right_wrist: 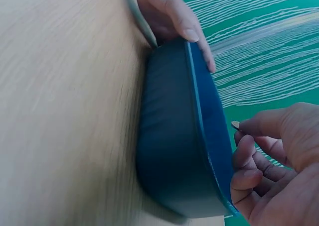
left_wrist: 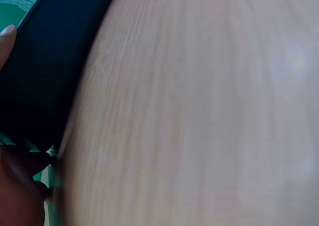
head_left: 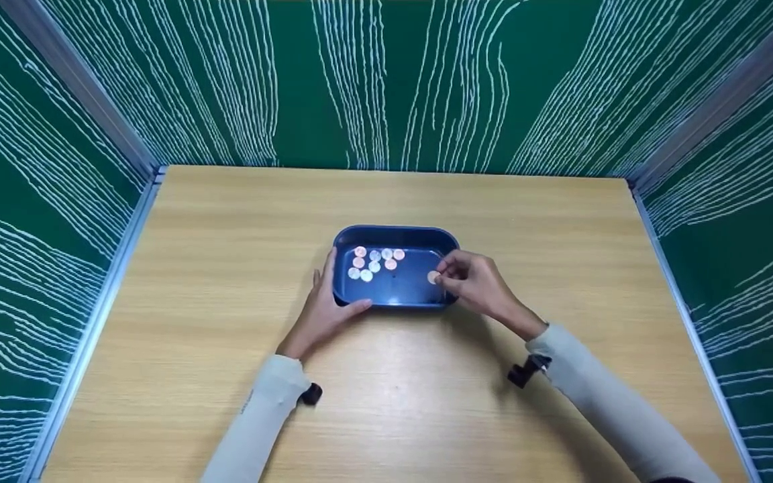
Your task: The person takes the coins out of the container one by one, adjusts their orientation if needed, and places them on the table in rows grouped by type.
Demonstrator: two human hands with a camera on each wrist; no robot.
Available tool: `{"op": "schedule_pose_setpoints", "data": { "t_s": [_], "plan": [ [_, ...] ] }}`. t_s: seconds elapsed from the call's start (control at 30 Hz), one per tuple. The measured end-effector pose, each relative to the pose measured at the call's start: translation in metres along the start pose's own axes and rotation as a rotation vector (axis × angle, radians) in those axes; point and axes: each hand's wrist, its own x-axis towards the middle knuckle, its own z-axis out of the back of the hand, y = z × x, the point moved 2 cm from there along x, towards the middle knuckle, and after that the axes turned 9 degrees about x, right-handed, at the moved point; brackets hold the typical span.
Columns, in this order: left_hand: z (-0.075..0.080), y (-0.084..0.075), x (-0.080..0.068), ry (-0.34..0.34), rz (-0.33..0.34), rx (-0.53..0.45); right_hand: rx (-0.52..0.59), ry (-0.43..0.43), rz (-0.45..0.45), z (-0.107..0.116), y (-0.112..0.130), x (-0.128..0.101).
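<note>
A dark blue rectangular container with rounded corners [head_left: 396, 303] sits on the wooden table, with several copper and silver coins [head_left: 374, 267] lying on the left side of its floor. My left hand [head_left: 323, 312] holds its left end, thumb along the near wall and fingers on the left side. Over the container's right end, my right hand [head_left: 477, 278] pinches a copper-coloured coin [head_left: 433, 277] between thumb and index finger. In the right wrist view that coin [right_wrist: 235, 125] shows edge-on, above the rim. The left wrist view shows the container's dark outer wall [left_wrist: 55, 61] close up.
The light wooden table [head_left: 393, 402] extends around the container on all sides. Green panels with white wavy lines [head_left: 400, 87] stand behind it and at both sides, joined by metal posts [head_left: 84, 87]. A dark wrist device [head_left: 527, 371] projects from the right sleeve.
</note>
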Motion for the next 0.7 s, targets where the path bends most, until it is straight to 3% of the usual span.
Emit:
{"op": "schedule_pose_setpoints", "data": {
  "t_s": [0.37, 0.7],
  "plan": [
    [0.0, -0.001, 0.001, -0.011, -0.043, 0.017, 0.129, -0.079, -0.031, 0.022, -0.017, -0.034],
    [0.001, 0.001, 0.0, -0.001, -0.003, 0.008, 0.173, -0.117, -0.088, 0.037, -0.034, -0.054]
  ]
}}
